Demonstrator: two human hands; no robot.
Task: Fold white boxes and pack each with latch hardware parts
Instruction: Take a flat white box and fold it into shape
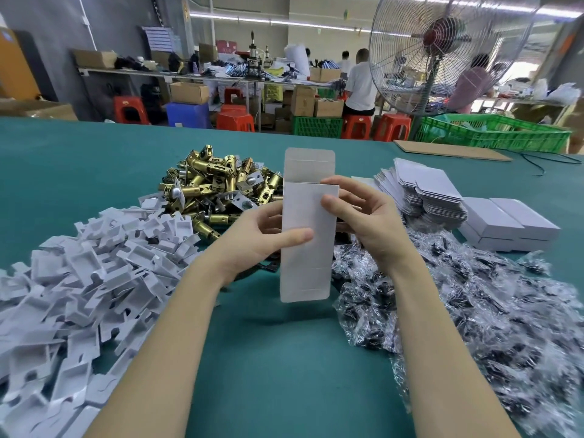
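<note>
Over teal table [79, 159], between brass latches [218, 184] and bagged screws [474, 311], both hands pinch upright flat box [305, 248]: left hand [259, 245] at its edge, right hand [363, 216] near the top.

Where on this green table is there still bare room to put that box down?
Bare cloth lies near the person, between the white insert pile and the bagged parts, below the held box. More lies far left, beyond the brass latches. The right side is crowded with flat box blanks and finished boxes.
</note>
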